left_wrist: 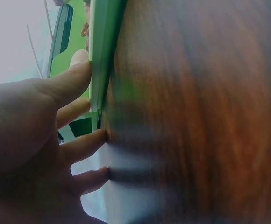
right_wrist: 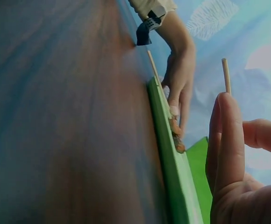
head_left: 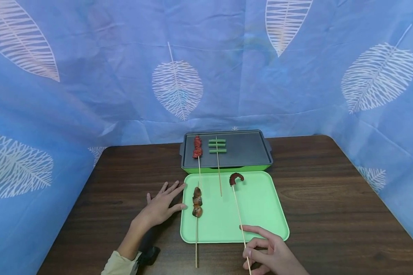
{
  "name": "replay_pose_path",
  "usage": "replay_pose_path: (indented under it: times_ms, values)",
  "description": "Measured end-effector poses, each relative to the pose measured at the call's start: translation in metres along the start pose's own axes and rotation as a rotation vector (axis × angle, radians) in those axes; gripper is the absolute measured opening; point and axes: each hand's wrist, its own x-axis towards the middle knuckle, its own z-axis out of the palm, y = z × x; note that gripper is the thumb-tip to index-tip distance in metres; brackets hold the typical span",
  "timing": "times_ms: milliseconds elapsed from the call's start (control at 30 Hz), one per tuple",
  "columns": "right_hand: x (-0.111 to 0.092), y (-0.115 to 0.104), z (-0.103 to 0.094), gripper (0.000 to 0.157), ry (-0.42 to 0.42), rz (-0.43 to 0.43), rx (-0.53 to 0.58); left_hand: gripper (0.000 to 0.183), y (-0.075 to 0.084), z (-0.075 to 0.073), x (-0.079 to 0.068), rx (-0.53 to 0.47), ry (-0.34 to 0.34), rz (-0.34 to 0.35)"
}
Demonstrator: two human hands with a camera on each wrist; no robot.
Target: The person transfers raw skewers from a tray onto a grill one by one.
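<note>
My right hand (head_left: 270,253) pinches the lower stick of a skewer with a dark red, curled, tentacle-like piece (head_left: 236,178) at its tip. This skewer slants over the light green tray (head_left: 261,208). In the right wrist view, the stick's end (right_wrist: 226,74) pokes out past the thumb and fingertips. With fingers spread, my left hand (head_left: 158,208) touches the tray's left edge; the left wrist view shows its thumb (left_wrist: 72,79) against the tray's side. A skewer of brown chunks (head_left: 197,202) lies along the tray's left side, its stick jutting over the near rim.
Behind the tray stands a dark grill plate (head_left: 244,149) on a green base. On it lie a red meat skewer (head_left: 197,148) and a skewer of green pieces (head_left: 217,145), their sticks reaching over the tray. A blue leaf-print cloth (head_left: 220,84) hangs behind the wooden table (head_left: 323,198).
</note>
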Motion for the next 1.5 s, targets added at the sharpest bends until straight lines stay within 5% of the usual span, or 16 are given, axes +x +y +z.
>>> replay_pose_path:
  times_ms: [467,733,1133,1500]
  values:
    - [0.016,-0.026,-0.005,0.056,0.187,-0.002,-0.133,0.071,-0.002,0.0,0.0,-0.015,0.01,0.009]
    - [0.029,-0.031,-0.014,0.058,0.225,-0.028,-0.177,0.072,-0.003,0.001,0.001,-0.015,0.006,0.007]
    - [0.05,-0.043,-0.026,0.063,0.312,0.045,-0.211,0.071,-0.001,0.0,0.0,-0.011,0.014,-0.002]
    - [0.072,-0.059,-0.037,0.064,0.3,0.021,-0.23,0.071,-0.002,0.0,0.0,-0.017,0.012,0.003]
